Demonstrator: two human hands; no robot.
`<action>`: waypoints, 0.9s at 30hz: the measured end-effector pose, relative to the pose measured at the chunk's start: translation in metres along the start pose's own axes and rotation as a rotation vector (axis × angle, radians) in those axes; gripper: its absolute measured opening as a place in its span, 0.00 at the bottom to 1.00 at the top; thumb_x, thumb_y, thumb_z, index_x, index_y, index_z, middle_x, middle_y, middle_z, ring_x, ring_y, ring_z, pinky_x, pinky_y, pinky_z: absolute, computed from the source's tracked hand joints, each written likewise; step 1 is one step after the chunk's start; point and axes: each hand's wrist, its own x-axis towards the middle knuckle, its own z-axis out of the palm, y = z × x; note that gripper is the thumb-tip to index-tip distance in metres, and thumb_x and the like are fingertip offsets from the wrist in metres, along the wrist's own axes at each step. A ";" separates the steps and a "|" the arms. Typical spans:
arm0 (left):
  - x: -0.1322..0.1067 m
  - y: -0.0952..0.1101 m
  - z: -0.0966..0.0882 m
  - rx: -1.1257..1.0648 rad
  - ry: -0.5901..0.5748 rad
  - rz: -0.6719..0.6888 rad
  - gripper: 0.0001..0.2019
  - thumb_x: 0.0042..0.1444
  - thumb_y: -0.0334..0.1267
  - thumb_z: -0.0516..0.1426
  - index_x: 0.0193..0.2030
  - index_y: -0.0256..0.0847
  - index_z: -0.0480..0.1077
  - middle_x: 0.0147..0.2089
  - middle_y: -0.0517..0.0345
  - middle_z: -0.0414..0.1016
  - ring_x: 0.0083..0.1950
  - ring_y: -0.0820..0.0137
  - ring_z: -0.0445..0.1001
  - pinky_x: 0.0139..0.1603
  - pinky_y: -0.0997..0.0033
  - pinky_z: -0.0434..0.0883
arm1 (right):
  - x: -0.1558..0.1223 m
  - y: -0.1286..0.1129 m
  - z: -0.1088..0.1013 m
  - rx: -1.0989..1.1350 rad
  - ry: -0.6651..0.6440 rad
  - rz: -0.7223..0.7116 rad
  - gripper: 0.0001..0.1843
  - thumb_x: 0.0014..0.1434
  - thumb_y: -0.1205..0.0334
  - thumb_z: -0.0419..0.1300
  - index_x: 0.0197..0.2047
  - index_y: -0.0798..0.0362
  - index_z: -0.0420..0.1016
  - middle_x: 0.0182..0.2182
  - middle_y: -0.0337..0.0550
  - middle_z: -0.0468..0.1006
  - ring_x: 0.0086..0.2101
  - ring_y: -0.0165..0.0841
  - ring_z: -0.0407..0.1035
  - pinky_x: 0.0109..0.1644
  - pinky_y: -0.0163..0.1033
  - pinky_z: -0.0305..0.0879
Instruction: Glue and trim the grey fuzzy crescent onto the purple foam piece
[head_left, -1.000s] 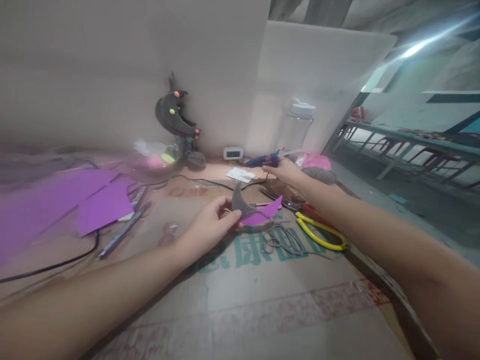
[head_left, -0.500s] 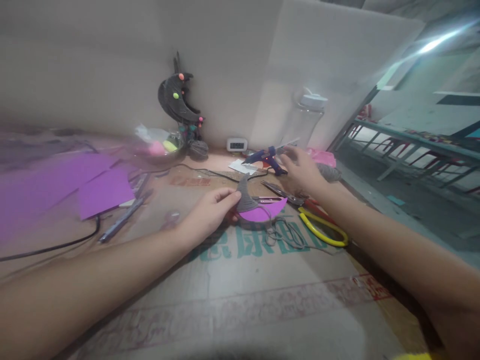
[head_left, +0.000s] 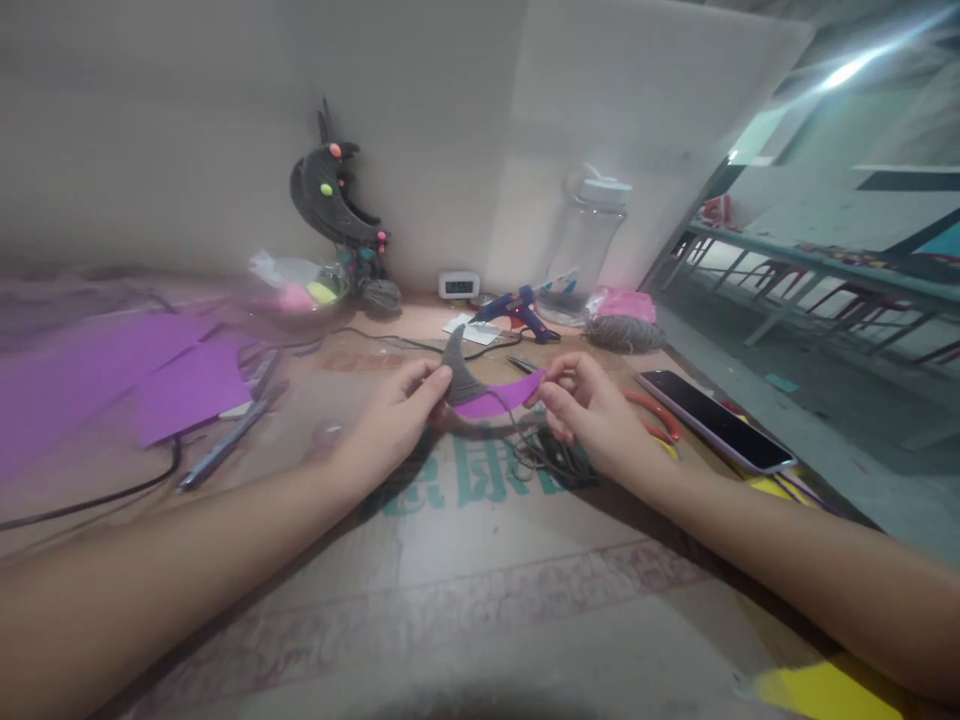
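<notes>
A purple crescent cut-out (head_left: 496, 398), its left part wrapped in grey yarn (head_left: 459, 375), is held between both hands above the cardboard. My left hand (head_left: 409, 405) pinches the wrapped part between thumb and fingers. At the bare right tip, my right hand (head_left: 585, 405) is closed on the crescent. From the wrapping a loose yarn strand runs down to a tangle of yarn (head_left: 551, 458) below the right hand. Behind lies a blue glue gun (head_left: 517, 310) with a small red light. Scissors (head_left: 652, 412) are partly hidden by my right hand.
Purple sheets (head_left: 191, 385) and a pen (head_left: 229, 440) lie left. A finished grey crescent (head_left: 330, 195) hangs at the back above a bowl (head_left: 300, 295). A small clock (head_left: 459, 286), clear bottle (head_left: 585, 240) and yarn ball (head_left: 624, 333) stand behind. A phone (head_left: 716, 420) lies right.
My right hand has come away from beside the glue gun, back toward me, and taken hold of the crescent's right tip. The left hand keeps its pinch. The view has shifted slightly right.
</notes>
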 end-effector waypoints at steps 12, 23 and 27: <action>-0.002 0.002 0.001 -0.012 -0.021 -0.006 0.11 0.60 0.44 0.56 0.43 0.39 0.71 0.30 0.59 0.74 0.32 0.69 0.75 0.33 0.71 0.74 | -0.013 -0.022 0.008 -0.292 -0.309 0.177 0.13 0.60 0.53 0.56 0.29 0.52 0.67 0.20 0.34 0.70 0.20 0.25 0.62 0.24 0.31 0.56; -0.009 0.005 0.003 0.138 -0.065 0.051 0.11 0.61 0.41 0.54 0.43 0.41 0.75 0.32 0.60 0.75 0.30 0.69 0.72 0.31 0.73 0.67 | -0.013 -0.042 -0.016 -0.906 -0.122 -0.282 0.13 0.64 0.54 0.55 0.38 0.51 0.78 0.28 0.40 0.79 0.26 0.30 0.68 0.31 0.35 0.56; -0.008 0.004 0.001 0.220 -0.089 0.065 0.11 0.62 0.42 0.53 0.42 0.41 0.74 0.36 0.59 0.77 0.33 0.68 0.72 0.34 0.72 0.66 | -0.008 -0.040 -0.020 -0.877 -0.156 -0.241 0.13 0.63 0.53 0.57 0.37 0.51 0.78 0.28 0.39 0.79 0.27 0.29 0.68 0.31 0.34 0.56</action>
